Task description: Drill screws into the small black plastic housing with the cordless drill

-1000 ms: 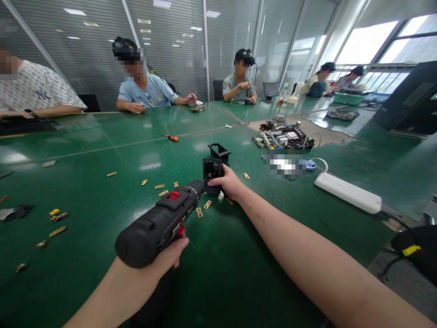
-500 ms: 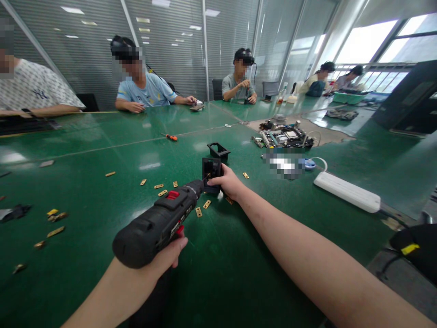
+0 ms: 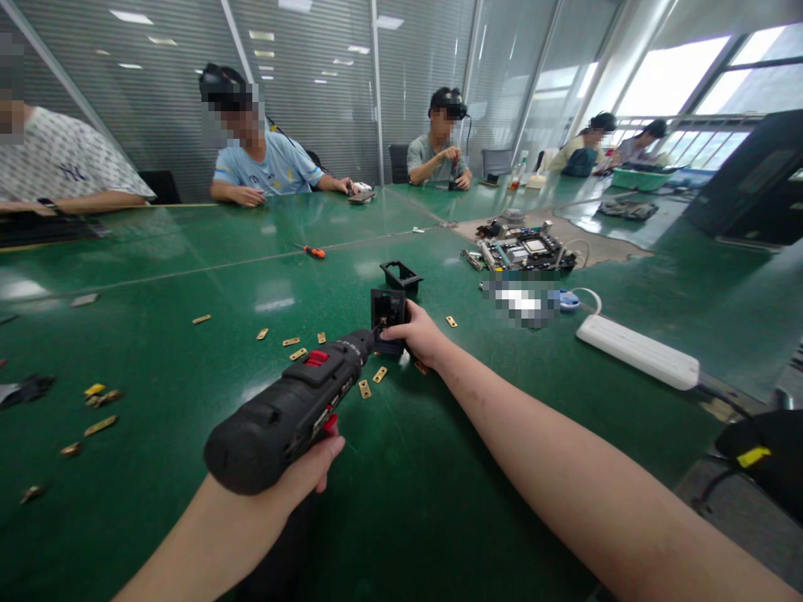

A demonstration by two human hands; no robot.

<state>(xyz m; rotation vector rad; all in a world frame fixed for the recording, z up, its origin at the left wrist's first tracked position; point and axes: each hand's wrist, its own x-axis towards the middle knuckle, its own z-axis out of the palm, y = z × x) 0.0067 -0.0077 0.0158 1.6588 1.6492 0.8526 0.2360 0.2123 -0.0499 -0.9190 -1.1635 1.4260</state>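
Note:
My left hand [image 3: 319,468] is wrapped round the handle of a black power drill [image 3: 282,410] with red switches. The drill points away from me, its tip at a small black plastic housing [image 3: 388,311]. That housing is held upright by my right hand [image 3: 419,334], thumb in front and fingers partly hidden behind it. A small brass-coloured bit of metal shows inside the housing near the drill tip. Behind it a black rectangular frame [image 3: 401,277] lies on the green table [image 3: 389,502]. Several brass plates [image 3: 380,374] are scattered around the drill's front end.
An orange screwdriver [image 3: 314,251] lies farther back. To the right are a circuit board [image 3: 527,251] and a white power strip [image 3: 636,351]. Metal pieces [image 3: 100,425] lie at the left. Several people sit across the table; a black case [image 3: 746,180] stands at the right.
My hands, the drill and the housing have barely moved. Across the table, the person in grey now has a red-handled tool upright in hand.

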